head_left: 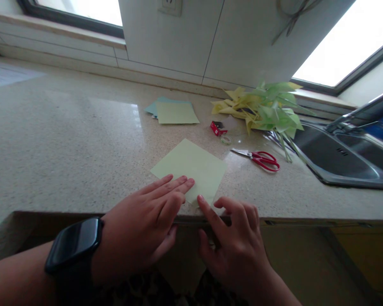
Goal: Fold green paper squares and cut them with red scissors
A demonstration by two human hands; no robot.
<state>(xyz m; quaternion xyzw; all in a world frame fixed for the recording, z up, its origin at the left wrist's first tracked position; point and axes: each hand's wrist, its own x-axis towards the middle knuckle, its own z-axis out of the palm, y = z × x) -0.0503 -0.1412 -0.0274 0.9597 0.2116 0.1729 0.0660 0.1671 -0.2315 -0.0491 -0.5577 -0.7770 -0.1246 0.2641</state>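
Speckled counter (92,161) bore pale-green paper (198,161). Left hand (147,229) lay across it, fingers outstretched, grasping nothing. Right hand (236,238) touched its near corner, index extended, thumb apart, grasping nothing.

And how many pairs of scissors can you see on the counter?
1: the red-handled scissors, lying right of the pale green paper square under the left hand. Another could be hidden behind the paper pinwheels.

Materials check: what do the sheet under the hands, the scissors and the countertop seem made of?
Sheet: likely paper, matte, judging by its thin, crisp edges. Scissors: metal blades, grey and shiny; red handles, probably plastic, from their smooth gloss. Countertop: speckled and polished, reflecting light; natural stone or composite, can't tell which.
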